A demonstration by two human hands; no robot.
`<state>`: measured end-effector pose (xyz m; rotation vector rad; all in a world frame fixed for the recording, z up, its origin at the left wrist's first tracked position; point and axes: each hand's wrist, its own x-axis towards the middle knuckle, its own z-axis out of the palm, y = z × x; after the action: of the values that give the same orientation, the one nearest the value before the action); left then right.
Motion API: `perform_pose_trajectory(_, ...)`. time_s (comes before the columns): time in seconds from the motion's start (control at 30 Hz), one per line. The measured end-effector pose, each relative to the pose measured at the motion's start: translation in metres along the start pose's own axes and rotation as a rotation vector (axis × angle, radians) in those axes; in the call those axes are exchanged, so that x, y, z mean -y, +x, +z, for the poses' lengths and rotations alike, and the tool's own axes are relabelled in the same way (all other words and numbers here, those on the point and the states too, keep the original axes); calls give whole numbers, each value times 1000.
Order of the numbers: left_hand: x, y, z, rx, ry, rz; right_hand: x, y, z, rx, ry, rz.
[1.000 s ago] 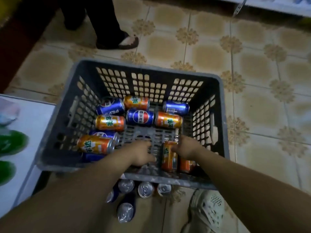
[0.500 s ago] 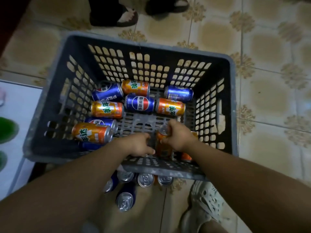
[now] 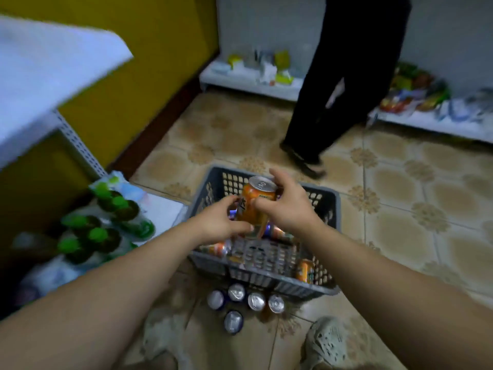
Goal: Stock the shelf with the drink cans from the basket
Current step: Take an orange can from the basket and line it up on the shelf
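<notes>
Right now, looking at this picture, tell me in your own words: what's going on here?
A person holds one orange can above the grey basket, left grip low on it and right grip near its top. More cans lie in the basket, and five cans stand on the floor in front of it. The held can is not yet shelved.

Dim indoor light, source out of view. Heavy motion blur at the left edge: white shelf [image 3: 53, 65] and green-capped bottles [image 3: 98, 233] smeared. Centre sharper; lid of orange can [image 3: 255, 201] shows a small glint. Wide-angle bending toward corners. Far shelves [image 3: 234, 82] soft, colours muddy
</notes>
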<state>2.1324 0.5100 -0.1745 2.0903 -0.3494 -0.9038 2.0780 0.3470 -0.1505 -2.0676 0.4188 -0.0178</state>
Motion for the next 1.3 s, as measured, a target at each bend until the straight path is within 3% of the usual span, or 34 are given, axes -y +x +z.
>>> perform_pose_trajectory(0.17, -46, -120, -66, -157, 27, 104, 129, -51, -8, 33, -69, -243)
perform_pose_trajectory(0.27, -58, -206, -92, -342, 41, 170, 200, -97, -3, 77, -89, -424)
perform_pose_trajectory(0.6, -5, -434, -122, -828, -82, 77, 347, -244, 82, 375, 6, -761)
perform_pose_trajectory(0.77, 50, -521, -133, -966, -51, -128, 383, -297, 142, 566, -26, -868)
perform_pose_trajectory(0.87, 89, -569, -135, -1052, 109, -375, 398, -319, 178, 650, -72, -895)
perform_pose_trajectory(1.03, 152, -619, -131, -1012, 312, -762, 408, -335, 236, 742, -132, -947)
perform_pose_trajectory(1.17, 169, -624, -133, -1025, 347, -863, 419, -334, 271, 777, -112, -994)
perform_pose_trajectory(1.3, 178, -622, -134, -1018, 319, -874, 421, -320, 296, 599, -304, -1300)
